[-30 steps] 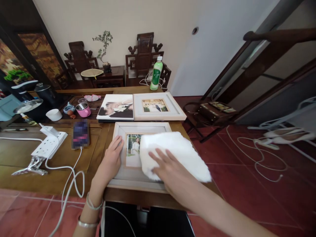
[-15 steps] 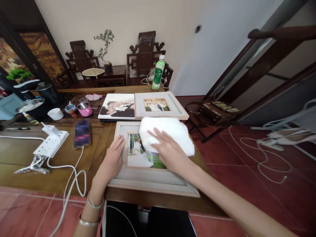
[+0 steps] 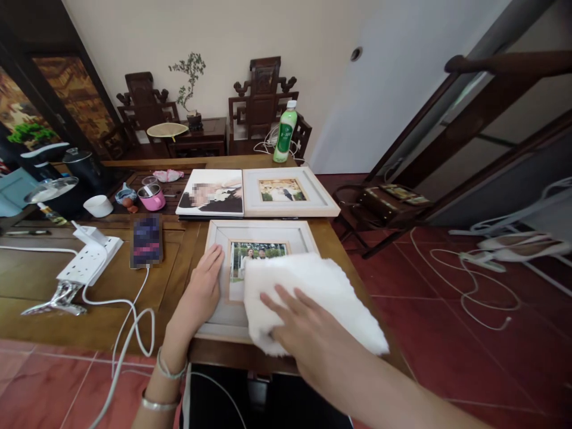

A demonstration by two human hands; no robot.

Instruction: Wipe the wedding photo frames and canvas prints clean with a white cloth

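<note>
The left hand [image 3: 204, 290] is resting on the left side of a pale picture frame [image 3: 215, 322], its fingers lying close together, extended over the border and not closing around anything visible. The right hand [image 3: 308, 325] is pressing a white fluffy cloth [image 3: 308, 274] onto the same frame, its fingers spreading across the top of the fabric; whether the thumb is pinching a fold cannot be told. The frame is lying flat on the wooden worktop [image 3: 179, 304], near its front edge, and is displaying a photograph [image 3: 236, 271] in its centre; the cloth is covering the lower right part of the photograph and of the frame, and is extending beyond the frame's right side. Behind this frame, a photo album [image 3: 211, 205] and a second picture frame [image 3: 290, 210] are lying side by side, and a green bottle [image 3: 285, 132] is standing upright beyond them near the far edge. To the left of the album, a pink cup [image 3: 152, 198] and a white cup [image 3: 98, 206] are sitting near each other. A partly pixelated phone [image 3: 146, 241] is lying in front of the pink cup, with a white cable running from its near end, and a white power strip [image 3: 89, 256] is lying to the phone's left with a plug seated in it.
</note>
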